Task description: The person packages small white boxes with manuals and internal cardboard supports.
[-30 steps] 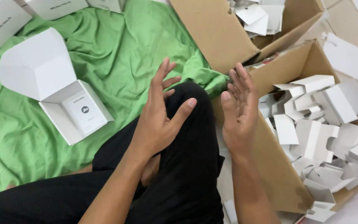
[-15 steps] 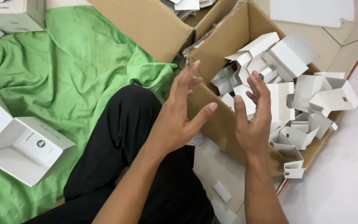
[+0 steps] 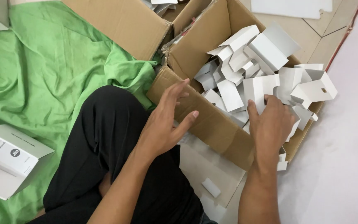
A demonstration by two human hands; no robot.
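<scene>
A brown cardboard box (image 3: 206, 120) lies open in front of me, filled with several white folded cardboard inserts (image 3: 262, 74). My right hand (image 3: 271, 124) reaches into the box and rests on the inserts near its front wall; whether the fingers grip one I cannot tell. Over the box's near flap hovers my left hand (image 3: 166, 122), fingers spread, holding nothing. Below both arms is my leg in black trousers (image 3: 104, 137).
A green cloth (image 3: 42, 70) covers the floor to the left. An open white carton (image 3: 9, 159) lies on it at the lower left. A second brown box (image 3: 121, 23) stands behind. A flat white cardboard piece (image 3: 210, 172) lies under my arms.
The view has swung right, toward the box. My right hand has moved forward and down into the box onto the inserts. My left hand followed toward the box flap.
</scene>
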